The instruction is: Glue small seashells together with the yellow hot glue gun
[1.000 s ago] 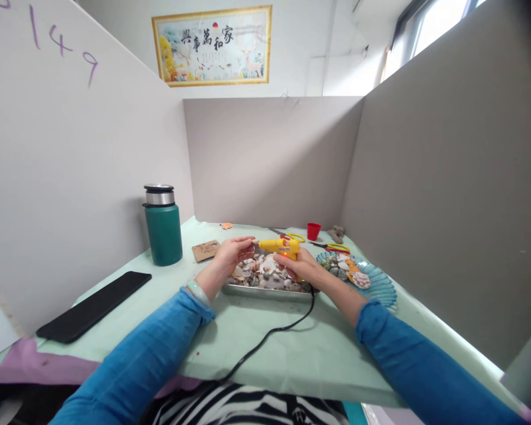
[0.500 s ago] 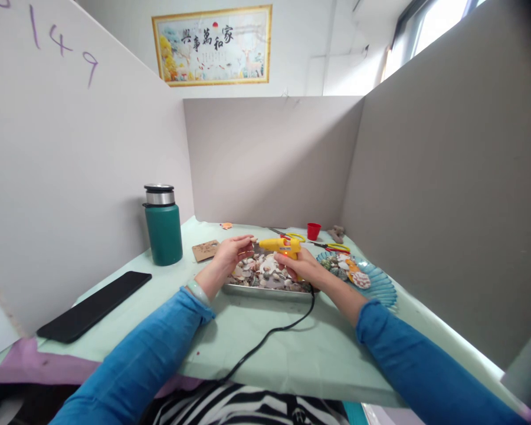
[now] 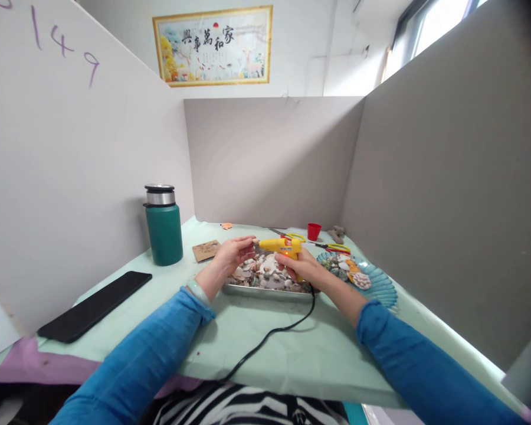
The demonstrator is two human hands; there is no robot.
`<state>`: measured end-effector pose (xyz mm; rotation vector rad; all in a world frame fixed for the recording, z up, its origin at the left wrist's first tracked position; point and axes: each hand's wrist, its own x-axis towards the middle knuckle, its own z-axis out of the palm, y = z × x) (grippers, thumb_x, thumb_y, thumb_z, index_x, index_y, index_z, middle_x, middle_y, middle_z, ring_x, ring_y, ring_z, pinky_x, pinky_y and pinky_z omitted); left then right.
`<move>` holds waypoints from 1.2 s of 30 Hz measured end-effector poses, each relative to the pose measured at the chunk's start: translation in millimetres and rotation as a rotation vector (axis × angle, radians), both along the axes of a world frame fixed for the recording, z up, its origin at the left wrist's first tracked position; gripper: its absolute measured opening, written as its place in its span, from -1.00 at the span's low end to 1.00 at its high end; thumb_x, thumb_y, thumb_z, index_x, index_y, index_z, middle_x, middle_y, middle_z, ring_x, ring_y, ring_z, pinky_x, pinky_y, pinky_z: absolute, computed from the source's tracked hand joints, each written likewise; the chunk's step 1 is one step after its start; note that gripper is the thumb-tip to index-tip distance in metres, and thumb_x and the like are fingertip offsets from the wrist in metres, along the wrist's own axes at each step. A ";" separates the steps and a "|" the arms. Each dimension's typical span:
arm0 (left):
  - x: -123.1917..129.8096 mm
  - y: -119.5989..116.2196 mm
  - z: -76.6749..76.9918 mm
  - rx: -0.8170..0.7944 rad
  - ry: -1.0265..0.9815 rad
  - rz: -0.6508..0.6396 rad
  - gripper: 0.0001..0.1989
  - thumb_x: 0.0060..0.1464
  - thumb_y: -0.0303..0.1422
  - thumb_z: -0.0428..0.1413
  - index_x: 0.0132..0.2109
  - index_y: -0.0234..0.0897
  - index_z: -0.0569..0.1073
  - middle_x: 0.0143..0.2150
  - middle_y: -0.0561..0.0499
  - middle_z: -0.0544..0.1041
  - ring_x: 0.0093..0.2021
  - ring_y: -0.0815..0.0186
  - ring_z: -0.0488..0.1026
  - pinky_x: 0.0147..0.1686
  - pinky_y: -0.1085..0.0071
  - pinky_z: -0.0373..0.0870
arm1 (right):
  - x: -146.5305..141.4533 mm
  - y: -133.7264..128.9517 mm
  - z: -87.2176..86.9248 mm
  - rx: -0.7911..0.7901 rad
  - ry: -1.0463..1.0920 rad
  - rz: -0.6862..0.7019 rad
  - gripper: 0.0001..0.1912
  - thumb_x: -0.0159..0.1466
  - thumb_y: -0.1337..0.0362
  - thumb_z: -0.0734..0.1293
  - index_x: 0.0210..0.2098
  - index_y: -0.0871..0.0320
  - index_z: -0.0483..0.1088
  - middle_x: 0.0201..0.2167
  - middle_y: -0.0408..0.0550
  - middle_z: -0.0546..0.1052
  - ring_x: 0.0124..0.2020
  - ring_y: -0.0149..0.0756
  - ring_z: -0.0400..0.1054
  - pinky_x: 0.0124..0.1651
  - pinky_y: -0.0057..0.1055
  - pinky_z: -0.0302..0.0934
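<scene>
I have the right hand (image 3: 304,267) wrapped around the yellow glue gun (image 3: 275,244); at its tip, the left hand (image 3: 232,255) pinches a small pale piece (image 3: 255,241). Below both, a metal tray (image 3: 269,292) holds shells (image 3: 268,267); rightward, a blue plate (image 3: 384,287) carries more.

A green bottle (image 3: 164,235) stands beyond a black pad (image 3: 96,306); a gold-framed picture (image 3: 212,50) hangs on the wall (image 3: 297,53).

We are facing a grey rear panel (image 3: 269,159), while a left panel (image 3: 84,165) and a right panel (image 3: 446,195) are flanking the green-covered surface (image 3: 331,354). Above, a gold-framed picture (image 3: 212,46) is hanging on the white wall (image 3: 298,53). A bright window (image 3: 442,25) is showing at upper right.
</scene>
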<state>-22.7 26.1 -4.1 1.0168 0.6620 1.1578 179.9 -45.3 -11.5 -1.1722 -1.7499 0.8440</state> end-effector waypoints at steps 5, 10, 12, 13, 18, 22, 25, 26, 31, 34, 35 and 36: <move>-0.4 -0.5 0.5 0.014 -0.003 -0.004 -0.84 -0.07 -0.53 0.20 -0.25 -0.40 0.54 -0.28 -0.12 0.55 -0.38 0.36 0.49 -0.30 0.41 0.46 | 0.3 -0.1 0.5 0.010 -0.022 0.045 -0.61 0.18 -0.02 0.28 -0.53 0.19 0.35 -0.82 -0.26 0.22 -0.76 -0.51 0.06 -0.63 -0.52 0.04; 0.1 -3.0 2.1 -0.009 -0.009 0.007 -0.87 -0.06 -0.54 0.19 -0.28 -0.40 0.54 -0.29 -0.11 0.55 -0.40 0.39 0.47 -0.29 0.41 0.46 | 2.0 1.3 -2.0 0.006 0.008 0.023 -0.60 0.21 -0.03 0.26 -0.51 0.19 0.36 -0.82 -0.25 0.22 -0.76 -0.51 0.07 -0.62 -0.53 0.04; 0.4 -4.1 2.9 -0.016 -0.014 0.009 -0.87 -0.06 -0.55 0.19 -0.28 -0.39 0.54 -0.29 -0.10 0.55 -0.39 0.39 0.47 -0.28 0.41 0.46 | 1.7 0.6 -1.4 0.000 0.013 0.022 -0.60 0.20 -0.04 0.26 -0.52 0.19 0.36 -0.82 -0.25 0.22 -0.76 -0.51 0.07 -0.63 -0.52 0.04; 0.5 -4.4 3.2 -0.016 -0.019 0.009 -0.87 -0.07 -0.55 0.19 -0.28 -0.39 0.54 -0.29 -0.10 0.55 -0.39 0.39 0.47 -0.28 0.41 0.46 | 1.5 0.1 -1.0 -0.003 0.011 0.026 -0.60 0.20 -0.04 0.26 -0.52 0.18 0.35 -0.82 -0.25 0.22 -0.76 -0.51 0.06 -0.63 -0.52 0.04; 0.5 -3.9 3.4 -0.014 -0.029 0.009 -0.88 -0.05 -0.54 0.18 -0.28 -0.39 0.54 -0.30 -0.09 0.54 -0.38 0.39 0.47 -0.30 0.43 0.47 | 1.6 0.2 -1.1 -0.005 0.014 0.037 -0.60 0.19 -0.05 0.26 -0.52 0.18 0.35 -0.82 -0.26 0.22 -0.76 -0.50 0.07 -0.63 -0.52 0.05; 0.3 -2.9 2.4 -0.015 -0.025 0.017 -0.88 -0.04 -0.54 0.17 -0.28 -0.40 0.54 -0.31 -0.10 0.54 -0.38 0.38 0.46 -0.31 0.42 0.47 | 2.5 1.8 -3.2 -0.002 0.022 0.029 -0.59 0.20 -0.04 0.26 -0.51 0.19 0.37 -0.82 -0.25 0.23 -0.76 -0.51 0.08 -0.63 -0.53 0.03; -0.2 -2.2 1.8 0.000 -0.031 0.015 -0.88 -0.04 -0.53 0.17 -0.28 -0.40 0.54 -0.28 -0.11 0.53 -0.35 0.36 0.46 -0.29 0.40 0.47 | 2.7 1.7 -3.3 -0.010 0.019 0.037 -0.60 0.21 -0.03 0.26 -0.51 0.19 0.37 -0.82 -0.25 0.24 -0.76 -0.51 0.07 -0.63 -0.53 0.02; -0.4 -2.0 1.6 0.006 -0.033 0.016 -0.88 -0.04 -0.53 0.17 -0.28 -0.39 0.54 -0.28 -0.11 0.53 -0.34 0.35 0.47 -0.29 0.40 0.47 | 2.7 1.6 -3.3 -0.008 0.020 0.039 -0.60 0.21 -0.03 0.26 -0.52 0.19 0.37 -0.82 -0.25 0.23 -0.77 -0.52 0.07 -0.63 -0.52 0.02; -0.6 -1.8 1.3 0.012 -0.030 0.008 -0.88 -0.04 -0.53 0.18 -0.28 -0.40 0.54 -0.29 -0.11 0.53 -0.34 0.35 0.47 -0.30 0.41 0.47 | 2.8 1.7 -3.2 0.000 0.032 0.036 -0.60 0.21 -0.03 0.26 -0.51 0.19 0.37 -0.82 -0.25 0.23 -0.77 -0.51 0.07 -0.63 -0.52 0.02; -0.3 -2.0 1.7 0.005 -0.036 0.005 -0.88 -0.03 -0.54 0.17 -0.28 -0.41 0.54 -0.30 -0.11 0.54 -0.35 0.36 0.47 -0.31 0.42 0.46 | 2.3 1.0 -2.2 -0.004 0.029 0.044 -0.61 0.21 -0.02 0.27 -0.52 0.19 0.37 -0.82 -0.25 0.23 -0.77 -0.52 0.06 -0.64 -0.52 0.02; -0.2 -2.1 1.8 0.004 -0.040 0.006 -0.88 -0.03 -0.54 0.16 -0.28 -0.41 0.54 -0.30 -0.11 0.54 -0.35 0.36 0.47 -0.30 0.42 0.46 | 2.2 0.8 -1.8 -0.003 0.025 0.051 -0.61 0.21 -0.01 0.27 -0.52 0.19 0.37 -0.82 -0.25 0.23 -0.77 -0.52 0.06 -0.63 -0.52 0.02; -0.1 -2.3 2.0 0.003 -0.043 0.005 -0.88 -0.03 -0.54 0.16 -0.27 -0.41 0.54 -0.30 -0.11 0.54 -0.35 0.36 0.48 -0.30 0.42 0.46 | 2.1 0.6 -1.5 -0.002 0.022 0.055 -0.61 0.21 -0.01 0.27 -0.52 0.19 0.37 -0.82 -0.25 0.23 -0.77 -0.52 0.06 -0.63 -0.52 0.03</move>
